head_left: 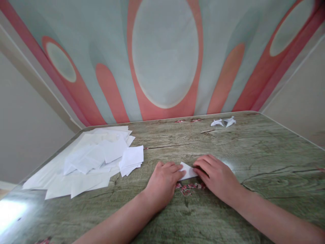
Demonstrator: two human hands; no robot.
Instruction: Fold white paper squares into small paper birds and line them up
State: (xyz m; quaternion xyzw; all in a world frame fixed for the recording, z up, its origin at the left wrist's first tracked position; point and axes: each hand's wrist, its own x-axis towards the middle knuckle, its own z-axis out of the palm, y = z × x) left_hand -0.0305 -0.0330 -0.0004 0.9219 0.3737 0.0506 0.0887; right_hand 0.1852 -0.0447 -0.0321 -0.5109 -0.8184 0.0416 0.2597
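Two-handed at the counter, pinched folded paper with the left hand, touched its right end with the right hand, couldn't tell if gripping.

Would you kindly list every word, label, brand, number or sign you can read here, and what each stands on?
There are none: no readable text shows on the folded paper, the white sheets or the small paper shapes.
The table and backdrop show only patterns.

Wood-grain table — pink-and-grey patterned backdrop behind.
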